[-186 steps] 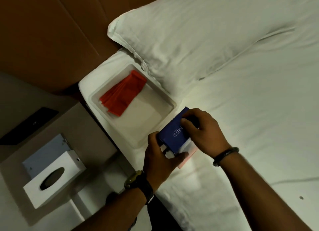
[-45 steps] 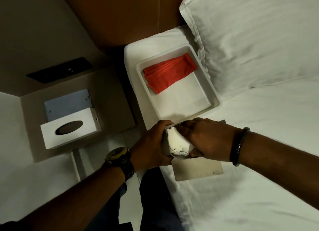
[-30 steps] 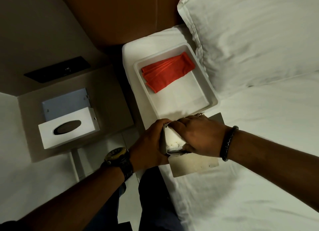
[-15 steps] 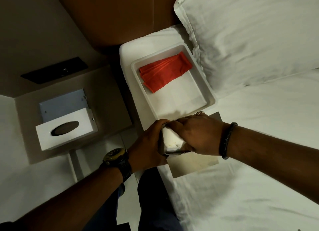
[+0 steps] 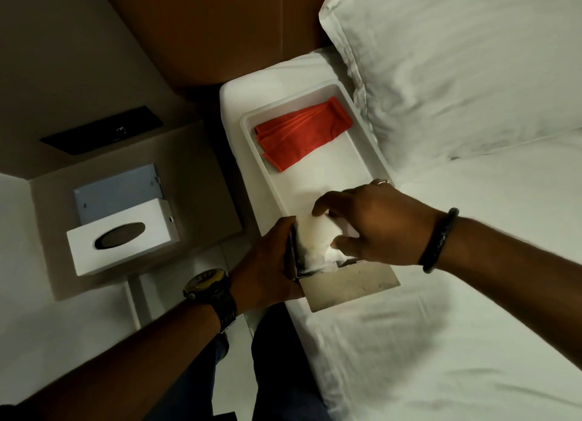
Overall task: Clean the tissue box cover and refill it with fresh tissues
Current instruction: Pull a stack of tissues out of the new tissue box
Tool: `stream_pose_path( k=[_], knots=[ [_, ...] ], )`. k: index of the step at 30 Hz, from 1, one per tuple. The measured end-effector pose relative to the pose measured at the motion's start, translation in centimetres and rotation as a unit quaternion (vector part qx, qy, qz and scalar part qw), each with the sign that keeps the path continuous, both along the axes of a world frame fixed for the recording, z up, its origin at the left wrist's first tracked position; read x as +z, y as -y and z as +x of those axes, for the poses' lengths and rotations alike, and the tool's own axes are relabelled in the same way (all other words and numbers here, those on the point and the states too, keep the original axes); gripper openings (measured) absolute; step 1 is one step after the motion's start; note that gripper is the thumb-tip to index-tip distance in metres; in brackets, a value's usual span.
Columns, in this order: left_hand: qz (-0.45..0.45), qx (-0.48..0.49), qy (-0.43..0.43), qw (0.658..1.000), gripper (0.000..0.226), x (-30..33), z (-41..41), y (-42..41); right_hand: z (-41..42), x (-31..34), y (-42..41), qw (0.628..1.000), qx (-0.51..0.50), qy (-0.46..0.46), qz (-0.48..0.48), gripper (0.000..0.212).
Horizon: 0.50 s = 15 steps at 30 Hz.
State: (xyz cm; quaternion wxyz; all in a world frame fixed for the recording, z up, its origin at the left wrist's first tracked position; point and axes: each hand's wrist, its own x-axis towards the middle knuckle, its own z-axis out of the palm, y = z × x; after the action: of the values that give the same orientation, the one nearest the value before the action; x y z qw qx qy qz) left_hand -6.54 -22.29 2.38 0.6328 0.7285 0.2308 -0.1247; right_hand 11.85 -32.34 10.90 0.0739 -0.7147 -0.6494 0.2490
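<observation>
The white tissue box cover (image 5: 94,254) with its oval slot stands on the bedside table, far left of my hands, and its pale base panel (image 5: 116,191) lies behind it. At the bed's edge my left hand (image 5: 267,263) grips the left end of an opened tissue carton (image 5: 346,285), whose grey inner flap lies flat on the sheet. My right hand (image 5: 371,225) pinches the white stack of fresh tissues (image 5: 315,241) that sticks out of the carton.
A white tray (image 5: 258,165) holding a folded red cloth (image 5: 302,131) lies on the bed just beyond my hands. A large pillow (image 5: 456,58) is at the right. A black switch panel (image 5: 100,131) sits on the wall above the bedside table (image 5: 195,169).
My right hand has lifted from covering the stack and spread its fingers. More of the white tissues now shows above the carton. My left hand has held still.
</observation>
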Motion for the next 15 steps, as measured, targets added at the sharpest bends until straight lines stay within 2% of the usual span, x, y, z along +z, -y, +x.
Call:
stream_pose_path(
  k=[6,15],
  knots=[
    [0.037,-0.018,0.007,0.999,0.089,-0.1,0.3,0.5,-0.3,0.0,0.3,0.998,0.009,-0.024,-0.059,0.054],
    [0.038,-0.009,0.026,0.999,0.082,0.4,0.7,0.5,-0.8,0.1,1.1,0.998,0.034,-0.009,-0.050,0.061]
  ],
)
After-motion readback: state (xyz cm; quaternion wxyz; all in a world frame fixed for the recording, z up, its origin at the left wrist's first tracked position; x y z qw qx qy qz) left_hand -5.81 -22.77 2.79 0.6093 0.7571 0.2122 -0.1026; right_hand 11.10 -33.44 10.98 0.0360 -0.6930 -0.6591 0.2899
